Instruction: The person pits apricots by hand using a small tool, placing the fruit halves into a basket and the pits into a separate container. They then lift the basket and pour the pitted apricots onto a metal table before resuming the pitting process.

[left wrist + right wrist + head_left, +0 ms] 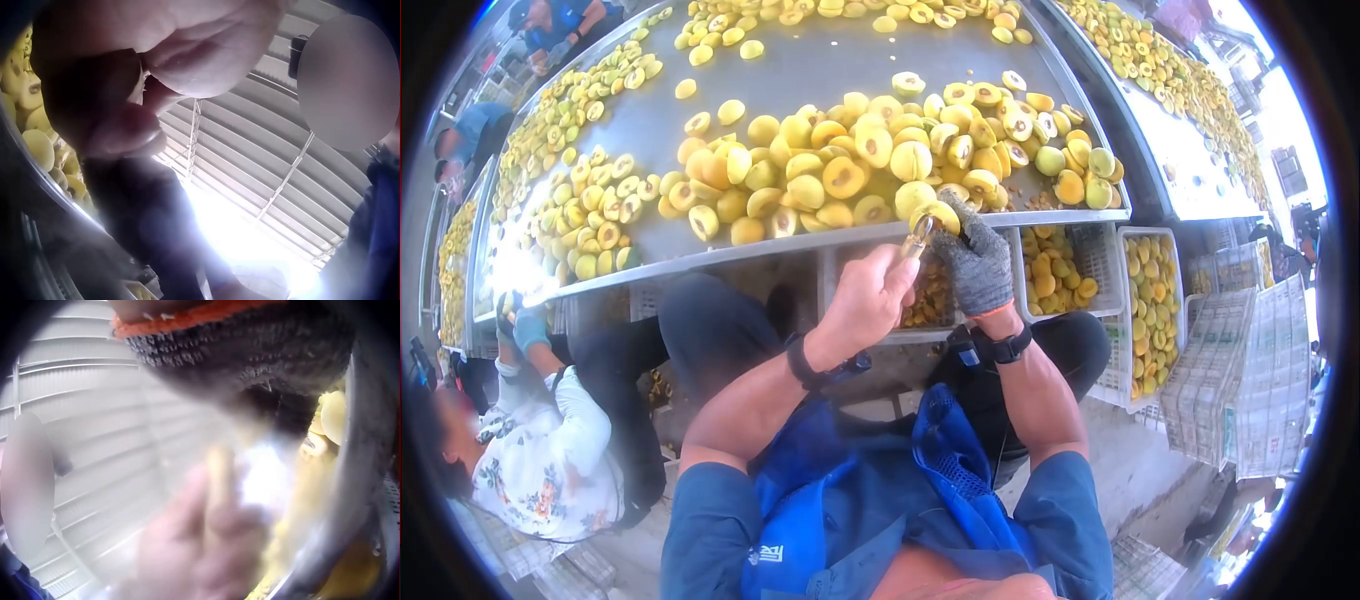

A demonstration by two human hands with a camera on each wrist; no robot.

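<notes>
My bare left hand (868, 300) grips a small pitting tool (914, 243) with a pale handle and a shiny metal tip. My right hand (978, 268), in a grey knit glove with an orange cuff, holds a yellow peach half (940, 216) at the metal table's (740, 264) near edge. In the head view the tool's tip overlaps the peach half. Just beyond both hands lies a heap of halved peaches (805, 190), some showing brown pits. The right wrist view has the glove (250, 353) above and the blurred bare hand (194, 544) below.
Under the table edge stand white crates with fruit (1055, 270), and a taller crate (1150, 315) stands at the right. Stacked crates (1250, 375) lie farther right. Another person (550, 450) sits close on the left. A second fruit-covered table (1190, 185) runs along the right.
</notes>
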